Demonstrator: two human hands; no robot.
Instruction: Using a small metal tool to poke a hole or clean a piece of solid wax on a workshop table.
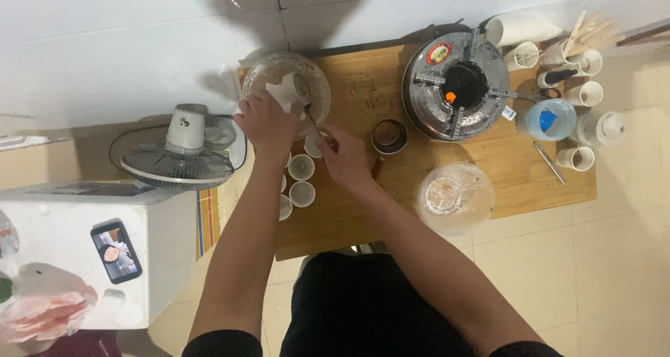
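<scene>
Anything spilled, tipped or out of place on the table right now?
Nothing stands out. The small white cups stand upright by the left hand, which steadies the glass bowl. The right hand holds a spoon over it. No spill shows on the wooden table.

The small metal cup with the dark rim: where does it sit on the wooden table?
In the head view, the small metal cup sits mid-table, between the right hand and the round metal stove.

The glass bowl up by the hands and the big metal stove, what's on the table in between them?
In the head view, only bare wooden table lies between the glass bowl and the metal stove.
</scene>
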